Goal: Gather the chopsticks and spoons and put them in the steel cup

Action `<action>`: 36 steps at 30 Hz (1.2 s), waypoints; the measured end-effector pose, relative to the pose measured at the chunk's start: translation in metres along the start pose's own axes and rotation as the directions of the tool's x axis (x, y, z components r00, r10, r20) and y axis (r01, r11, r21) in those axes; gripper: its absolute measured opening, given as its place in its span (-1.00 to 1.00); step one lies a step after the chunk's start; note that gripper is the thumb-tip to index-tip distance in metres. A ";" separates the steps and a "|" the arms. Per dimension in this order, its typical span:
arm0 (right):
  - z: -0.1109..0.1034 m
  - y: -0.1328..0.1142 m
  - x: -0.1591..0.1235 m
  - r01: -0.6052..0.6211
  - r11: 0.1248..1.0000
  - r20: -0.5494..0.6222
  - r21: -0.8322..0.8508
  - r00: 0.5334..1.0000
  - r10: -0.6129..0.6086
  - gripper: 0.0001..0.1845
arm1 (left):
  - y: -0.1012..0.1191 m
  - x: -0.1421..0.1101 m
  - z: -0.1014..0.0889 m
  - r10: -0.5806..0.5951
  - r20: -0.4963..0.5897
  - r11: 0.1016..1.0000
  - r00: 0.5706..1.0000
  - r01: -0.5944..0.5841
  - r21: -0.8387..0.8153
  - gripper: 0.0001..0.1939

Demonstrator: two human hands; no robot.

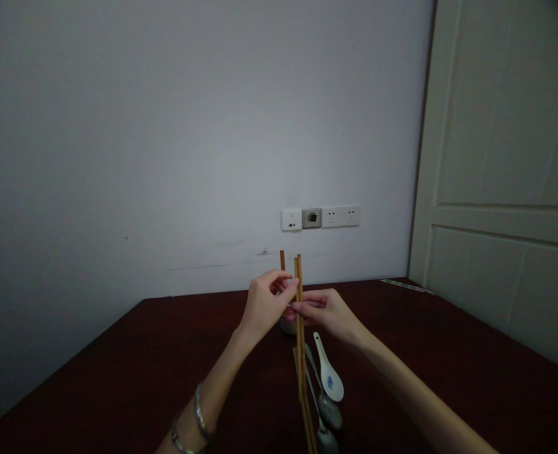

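In front of me, a pair of light wooden chopsticks [300,340] stands nearly upright between my hands. My left hand [270,295] pinches the pair near its upper end, thumb against the wood. Slightly lower, my right hand [326,310] has its fingers closed on the same pair from the other side. Behind my fingers is a container [287,326], mostly hidden, and a reddish-brown chopstick [282,260] rises above it. More wooden chopsticks [308,425] lie on the table below, partly overlapped by the held pair.
A white ceramic spoon [330,378] with a blue mark lies right of the chopsticks. Two metal spoons [330,411] [326,440] rest beside it. The dark red table [118,384] meets a wall with sockets [340,216]. A pale door [500,157] stands at right.
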State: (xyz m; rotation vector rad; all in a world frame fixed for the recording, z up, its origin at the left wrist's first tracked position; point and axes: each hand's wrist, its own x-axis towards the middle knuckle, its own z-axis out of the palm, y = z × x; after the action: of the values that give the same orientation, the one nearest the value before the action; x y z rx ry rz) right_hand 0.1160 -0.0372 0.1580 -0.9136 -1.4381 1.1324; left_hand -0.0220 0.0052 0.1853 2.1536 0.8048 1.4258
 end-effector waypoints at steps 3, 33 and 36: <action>-0.005 -0.001 -0.002 -0.013 0.999 0.006 0.037 1.000 0.013 -0.55 | 0.001 0.002 -0.001 -0.076 0.021 0.968 0.997 0.079 -0.239 -0.73; -0.023 -0.063 0.005 0.314 0.892 -0.194 -0.325 0.901 -0.387 -0.65 | 0.014 -0.002 -0.010 -0.206 0.210 0.807 0.956 0.288 -0.516 -0.69; -0.010 -0.063 0.010 0.381 0.864 -0.157 -0.329 0.880 -0.448 -0.65 | 0.015 -0.004 -0.009 -0.182 0.231 0.809 0.956 0.280 -0.516 -0.68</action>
State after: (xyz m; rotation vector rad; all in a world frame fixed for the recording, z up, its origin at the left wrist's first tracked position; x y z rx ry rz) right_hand 0.1262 -0.0431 0.2214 -0.8430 -1.5364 0.4823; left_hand -0.0284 -0.0078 0.1954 1.6437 0.4941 1.1467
